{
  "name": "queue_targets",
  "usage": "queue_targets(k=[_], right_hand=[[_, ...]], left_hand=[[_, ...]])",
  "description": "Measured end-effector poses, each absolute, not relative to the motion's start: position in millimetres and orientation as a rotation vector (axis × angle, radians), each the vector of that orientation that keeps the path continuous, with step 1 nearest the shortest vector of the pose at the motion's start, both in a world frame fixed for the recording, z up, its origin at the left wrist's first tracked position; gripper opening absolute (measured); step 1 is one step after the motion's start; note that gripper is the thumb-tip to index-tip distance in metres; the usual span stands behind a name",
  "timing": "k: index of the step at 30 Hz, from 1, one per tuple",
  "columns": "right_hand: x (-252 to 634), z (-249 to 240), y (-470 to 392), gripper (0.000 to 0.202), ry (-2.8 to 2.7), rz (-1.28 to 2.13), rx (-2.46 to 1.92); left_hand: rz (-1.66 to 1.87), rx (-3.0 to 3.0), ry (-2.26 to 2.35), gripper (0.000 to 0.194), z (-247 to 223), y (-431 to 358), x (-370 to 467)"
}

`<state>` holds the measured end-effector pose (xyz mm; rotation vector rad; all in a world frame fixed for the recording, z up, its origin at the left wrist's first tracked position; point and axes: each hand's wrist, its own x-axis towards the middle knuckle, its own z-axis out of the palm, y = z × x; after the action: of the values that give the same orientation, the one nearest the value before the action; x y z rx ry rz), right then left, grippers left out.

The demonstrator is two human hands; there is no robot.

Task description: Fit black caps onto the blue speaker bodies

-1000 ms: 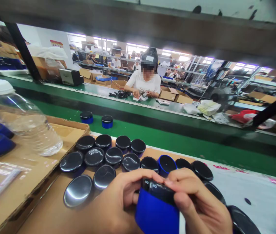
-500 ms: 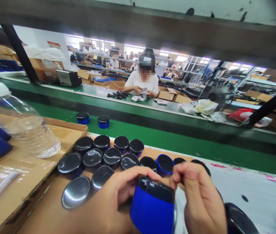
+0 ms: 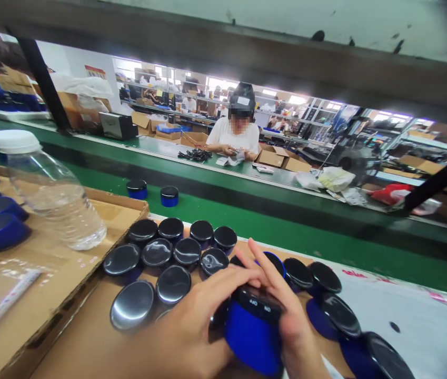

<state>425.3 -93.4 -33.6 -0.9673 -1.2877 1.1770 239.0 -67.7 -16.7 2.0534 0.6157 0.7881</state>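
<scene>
A blue round device with a glossy black band marked OFF and ON is between my hands at the lower middle. My left hand wraps round its left side, fingers over the black end. Against its right side lies my right hand, thumb on the casing and long fingers stretched across the far top edge. The device's far face and some fingertips are hidden. Just beyond my hands, several similar blue devices with black tops stand in rows, and more tilted ones are on the right.
A cardboard tray on the left holds a water bottle and blue parts. Two devices stand on the green belt. White sheeting covers the right. A co-worker sits opposite. A beam crosses overhead.
My right hand, pinched beside the device before, now lies against it with fingers extended over the top. The device has turned slightly. The camera view has shifted a little.
</scene>
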Motion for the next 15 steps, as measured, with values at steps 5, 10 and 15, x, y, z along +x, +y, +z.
queue_targets(k=[5, 10, 15], right_hand=[[425.3, -23.7, -92.3, 0.042, -1.568, 0.847, -1.181], [409.8, -4.1, -82.7, 0.048, -1.664, 0.524, -1.323], [422.4, 12.8, -9.2, 0.037, -1.656, 0.109, -1.606]], left_hand=[[0.762, 2.347, 0.692, 0.089, -29.3, -67.5, 246.5], [0.985, 2.529, 0.988, 0.108, -36.1, -56.8, 247.7], [1.107, 2.474, 1.457, 0.070, -34.8, -28.9, 231.8]])
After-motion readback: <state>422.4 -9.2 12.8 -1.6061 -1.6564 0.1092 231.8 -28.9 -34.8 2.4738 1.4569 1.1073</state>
